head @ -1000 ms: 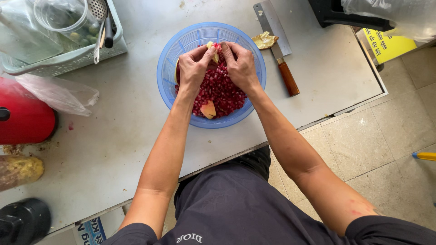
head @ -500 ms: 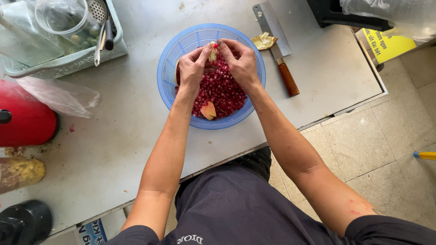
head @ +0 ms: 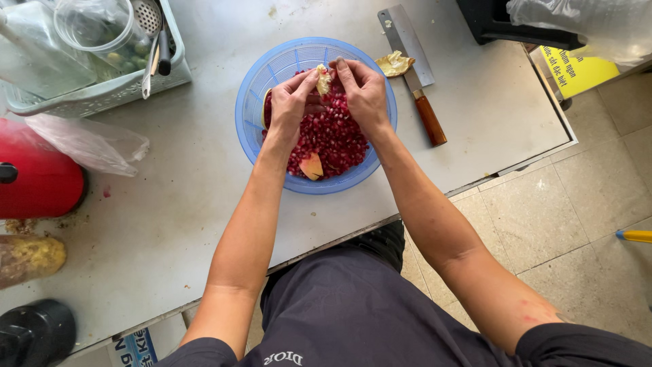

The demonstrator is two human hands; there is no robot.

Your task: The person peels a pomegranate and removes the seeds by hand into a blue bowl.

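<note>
Pale pomegranate piece (head: 323,80) between both hands, slightly higher than before.

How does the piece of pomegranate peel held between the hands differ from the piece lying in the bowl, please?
The held peel piece is pale cream and raised above the blue bowl, pinched by the left hand and right hand. The loose peel piece is orange-yellow, untouched, resting on the red seeds near the bowl's near rim. Both are small scraps.
</note>
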